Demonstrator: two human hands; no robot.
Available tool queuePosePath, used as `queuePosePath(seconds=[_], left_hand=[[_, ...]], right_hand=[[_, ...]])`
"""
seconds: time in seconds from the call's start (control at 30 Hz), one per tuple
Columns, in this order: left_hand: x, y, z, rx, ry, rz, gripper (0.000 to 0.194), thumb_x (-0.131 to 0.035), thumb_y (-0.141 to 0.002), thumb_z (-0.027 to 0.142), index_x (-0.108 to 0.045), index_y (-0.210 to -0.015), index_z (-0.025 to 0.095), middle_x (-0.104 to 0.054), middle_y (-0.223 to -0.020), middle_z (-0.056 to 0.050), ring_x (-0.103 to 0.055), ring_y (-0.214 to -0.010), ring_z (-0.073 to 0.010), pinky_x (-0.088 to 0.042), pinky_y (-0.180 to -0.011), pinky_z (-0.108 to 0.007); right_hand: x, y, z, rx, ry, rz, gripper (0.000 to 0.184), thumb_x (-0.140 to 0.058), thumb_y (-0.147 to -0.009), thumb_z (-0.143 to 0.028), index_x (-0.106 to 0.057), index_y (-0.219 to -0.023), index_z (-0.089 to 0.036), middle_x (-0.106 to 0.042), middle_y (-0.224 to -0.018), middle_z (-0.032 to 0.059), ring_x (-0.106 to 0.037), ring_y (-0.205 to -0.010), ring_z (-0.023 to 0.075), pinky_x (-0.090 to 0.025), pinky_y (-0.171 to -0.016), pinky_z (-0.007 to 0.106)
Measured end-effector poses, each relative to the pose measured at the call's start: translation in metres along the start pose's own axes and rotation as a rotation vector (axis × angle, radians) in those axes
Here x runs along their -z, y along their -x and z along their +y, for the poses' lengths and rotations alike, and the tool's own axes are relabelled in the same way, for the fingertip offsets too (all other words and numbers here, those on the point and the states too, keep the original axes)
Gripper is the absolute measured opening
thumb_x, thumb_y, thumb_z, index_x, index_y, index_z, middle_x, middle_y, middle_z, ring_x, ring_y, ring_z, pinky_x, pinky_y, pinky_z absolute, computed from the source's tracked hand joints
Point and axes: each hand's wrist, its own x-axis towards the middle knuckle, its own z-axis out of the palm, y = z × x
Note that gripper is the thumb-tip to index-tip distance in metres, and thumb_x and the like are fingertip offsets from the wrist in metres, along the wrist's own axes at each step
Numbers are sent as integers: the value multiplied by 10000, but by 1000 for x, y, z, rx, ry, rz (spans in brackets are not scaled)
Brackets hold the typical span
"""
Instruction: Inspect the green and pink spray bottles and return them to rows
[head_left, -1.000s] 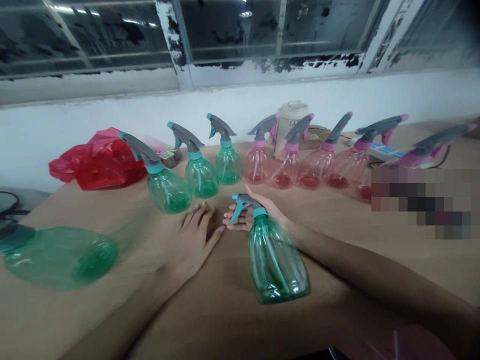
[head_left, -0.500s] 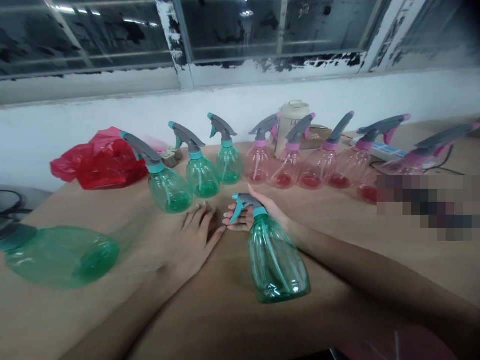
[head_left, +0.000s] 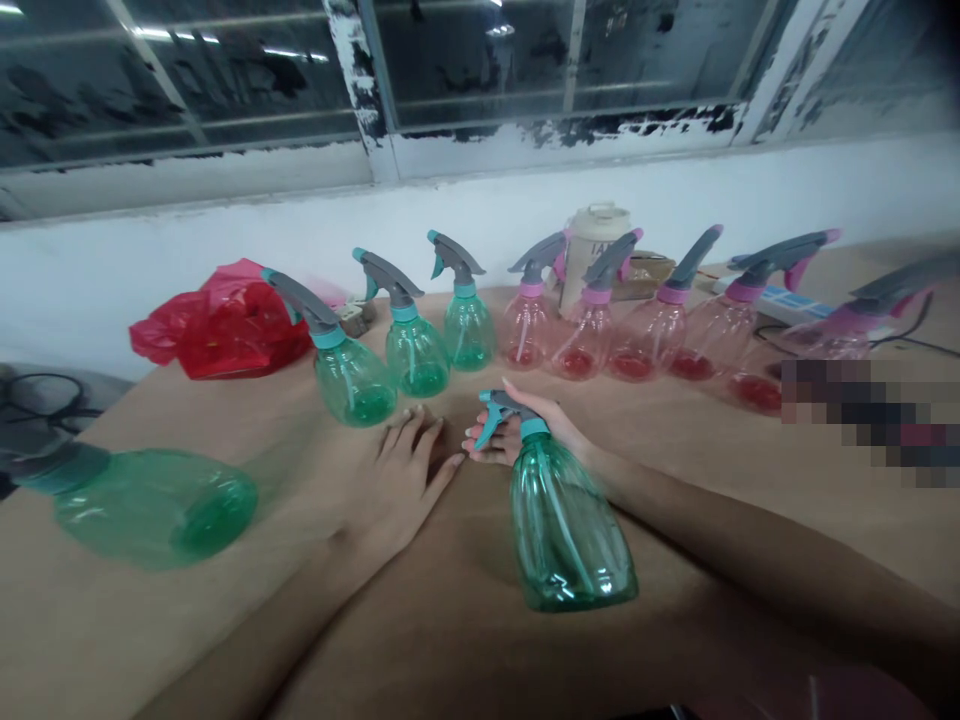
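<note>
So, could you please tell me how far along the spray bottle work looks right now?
Three green spray bottles and several pink spray bottles stand capped in a row. The right hand is around the trigger head of one clear green plastic spray bottle; the left hand lies flat on the brown table. One green bottle body lies on its side at left.

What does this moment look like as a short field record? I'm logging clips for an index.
left hand: left hand flat on the table, open
right hand: right hand around the trigger head of the nearest green spray bottle
row behind: three green bottles, then pink bottles
far left: green bottle lying down; red bag
</note>
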Motion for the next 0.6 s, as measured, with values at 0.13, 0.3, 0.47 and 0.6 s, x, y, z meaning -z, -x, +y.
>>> queuePosePath(seconds=[0.13,0.3,0.47,0.6], left_hand=[[-1,2,0,-12,-35,0,519,-331,-943,476,-488,-1285,119,-463,-1384,-147,-366,-1315,-290,-313,-1072,-469],[2,6,6,-33,-78,-23,521,-303,-954,463,-474,-1304,117,-441,-1402,-167,-382,-1307,-296,-305,-1069,-463],[8,9,11,-57,-88,-112,541,-268,-965,447,-419,-1358,107,-391,-1445,-167,-309,-1356,-295,-266,-1089,-466],[14,22,4,-91,-51,-159,491,-248,-975,376,-388,-1378,133,-346,-1480,-137,-254,-1385,-276,-244,-1098,-489]], right_hand=[[0,0,-2,-27,40,-14,430,-446,-885,-523,-628,-869,-134,-695,-812,95,-670,-902,220,-507,-874,418],[-22,9,-15,119,258,-12,388,-520,-852,-522,-647,-934,-166,-699,-943,93,-650,-981,222,-491,-910,424],[-64,23,-30,384,572,-36,341,-616,-803,-480,-658,-1006,-209,-678,-1068,66,-606,-1060,223,-476,-940,420],[-98,23,-26,529,839,-39,336,-642,-794,-439,-630,-1087,-277,-671,-1069,12,-587,-1079,220,-472,-935,450]])
